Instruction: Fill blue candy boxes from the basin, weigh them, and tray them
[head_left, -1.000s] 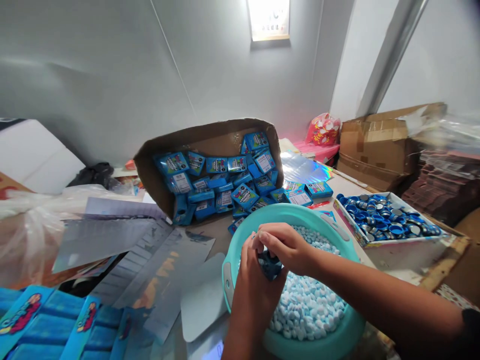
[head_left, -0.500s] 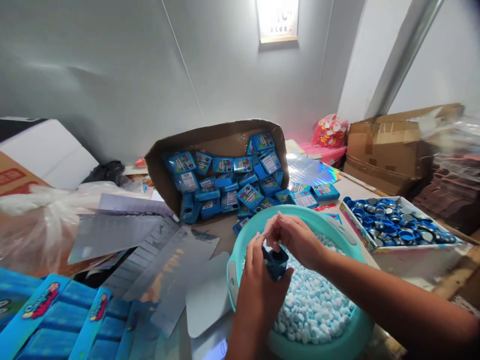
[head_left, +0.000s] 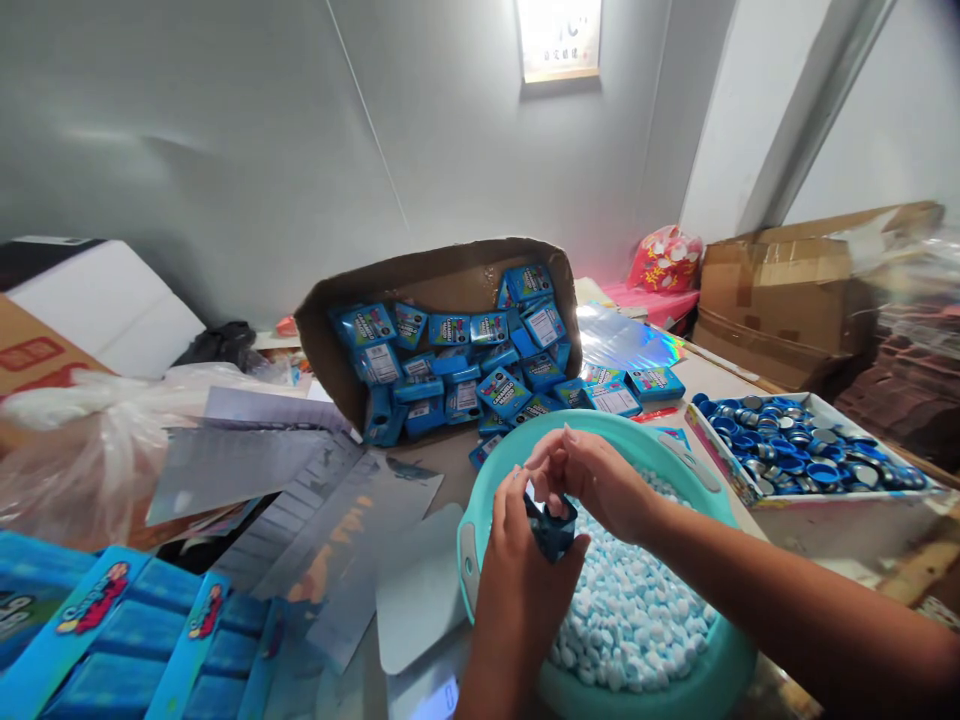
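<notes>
Left hand (head_left: 517,585) is closed round a small dark-blue tub (head_left: 553,530), held upright over the near-left part of a teal basin (head_left: 466,560). Right hand (head_left: 600,480) sits just above the tub, its fingertips (head_left: 541,492) bunched at the tub's mouth; cannot tell whether they pinch anything. The basin is full of pale blue-white pellets (head_left: 630,620). To the right is a white tray (head_left: 814,515) of blue caps (head_left: 795,450). Behind the basin, a tipped carton (head_left: 450,275) spills blue packs (head_left: 450,375).

Left hand (head_left: 525,560) curled upright, right hand (head_left: 592,480) pinching just above it
</notes>
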